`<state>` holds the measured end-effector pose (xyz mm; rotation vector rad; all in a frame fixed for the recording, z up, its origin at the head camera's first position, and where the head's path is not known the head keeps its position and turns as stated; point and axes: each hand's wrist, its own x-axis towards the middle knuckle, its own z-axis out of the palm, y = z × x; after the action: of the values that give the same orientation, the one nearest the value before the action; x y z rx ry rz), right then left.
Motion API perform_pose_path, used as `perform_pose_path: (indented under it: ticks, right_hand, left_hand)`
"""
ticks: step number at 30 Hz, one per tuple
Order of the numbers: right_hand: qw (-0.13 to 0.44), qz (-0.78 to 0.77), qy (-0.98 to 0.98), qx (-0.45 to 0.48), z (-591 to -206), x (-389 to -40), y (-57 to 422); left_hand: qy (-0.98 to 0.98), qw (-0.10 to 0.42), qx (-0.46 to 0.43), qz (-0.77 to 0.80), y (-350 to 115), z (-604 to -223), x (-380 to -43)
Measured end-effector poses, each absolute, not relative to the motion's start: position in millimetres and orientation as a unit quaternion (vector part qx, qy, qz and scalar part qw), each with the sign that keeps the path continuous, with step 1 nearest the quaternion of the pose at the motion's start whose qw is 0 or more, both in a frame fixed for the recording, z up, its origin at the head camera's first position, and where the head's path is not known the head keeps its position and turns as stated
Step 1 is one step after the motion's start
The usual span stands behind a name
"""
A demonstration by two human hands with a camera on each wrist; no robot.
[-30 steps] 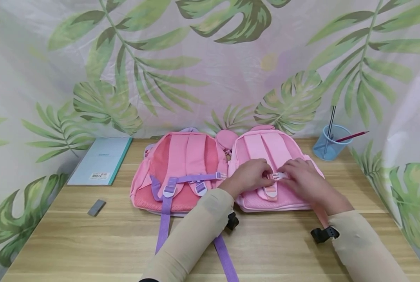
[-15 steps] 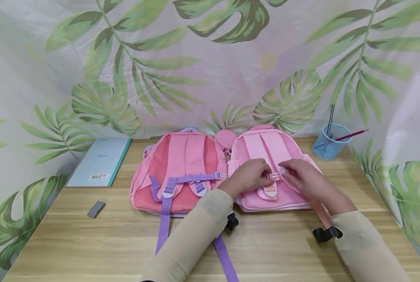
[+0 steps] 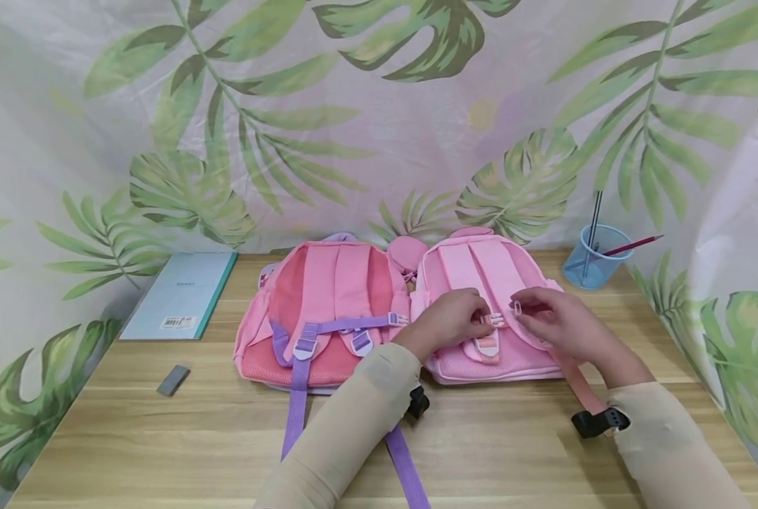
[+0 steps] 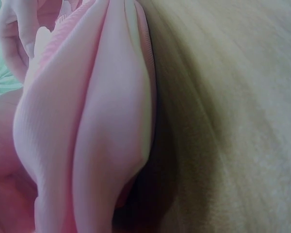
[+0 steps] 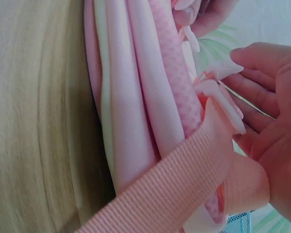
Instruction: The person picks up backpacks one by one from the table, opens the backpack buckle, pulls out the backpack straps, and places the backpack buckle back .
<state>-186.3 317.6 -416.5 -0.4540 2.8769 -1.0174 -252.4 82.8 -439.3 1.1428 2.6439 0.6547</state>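
My left hand (image 3: 449,317) pinches one buckle half (image 3: 496,320) above the pink backpack (image 3: 512,364), while my right hand (image 3: 563,322) pinches the white mating half (image 3: 517,308), apart, just to the right.

Buckle (image 3: 496,319): one end hidden under my left hand (image 3: 447,318).
White clip (image 3: 517,308): partly covered by my right hand (image 3: 560,322).
Right purple strap (image 3: 407,466): upper stretch behind my left sleeve (image 3: 353,417), lower end cut off by the head view's bottom edge.
Notebook (image 3: 178,297): lettering too small for me to read.
Peach strap (image 5: 169,179): cut off by the right wrist view's bottom edge.
Mesh cup (image 5: 238,223): mostly cut off there.
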Motion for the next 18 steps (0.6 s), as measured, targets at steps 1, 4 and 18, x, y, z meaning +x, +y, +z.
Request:
perform_pose_path:
  ticks: [1,4,18]
  right_hand:
    - [0.026,-0.329,0.932,-0.149,-416.0,-186.5,319.1]
    - [0.021,-0.320,0.935,-0.152,-414.5,-187.0,323.7]
    - [0.019,-0.233,0.958,-0.168,-415.5,-191.8,329.7]
  left_hand:
    - [0.891,0.092,0.387,0.218,82.9,-439.4,-252.5]
    - [0.890,0.088,0.393,0.215,83.5,-439.4,-252.6]
    - [0.885,0.082,0.399,0.227,82.4,-439.9,-252.4]
